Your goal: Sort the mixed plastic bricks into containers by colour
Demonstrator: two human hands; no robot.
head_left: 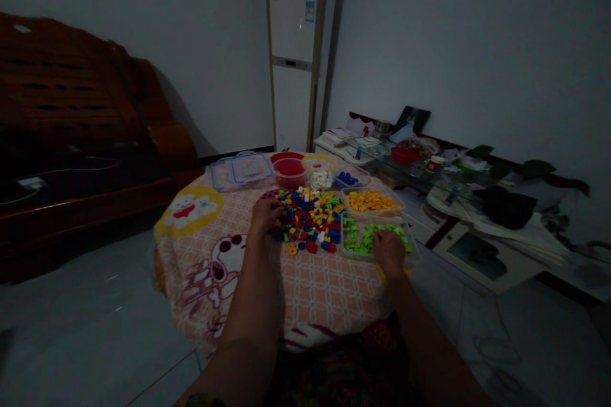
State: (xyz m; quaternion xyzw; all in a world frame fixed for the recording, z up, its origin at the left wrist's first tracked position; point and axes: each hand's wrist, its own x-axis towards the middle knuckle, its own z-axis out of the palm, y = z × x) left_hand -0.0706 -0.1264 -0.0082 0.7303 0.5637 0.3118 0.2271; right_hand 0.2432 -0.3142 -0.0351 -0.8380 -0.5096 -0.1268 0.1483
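A mixed pile of small toy building bricks in several colours lies on the cloth-covered round table. At its left edge, my left hand touches the bricks with curled fingers; what they hold, if anything, is hidden. My right hand is closed, low over the front of a clear tub with green bricks in it. Its fingertips are too small and dark to show what is between them. Behind that stands another tub of yellow bricks.
Blue bricks, white bricks and a red bowl stand at the table's back. Clear lids with blue rims lie back left. A cluttered glass-topped cabinet is on the right, a wooden bench on the left.
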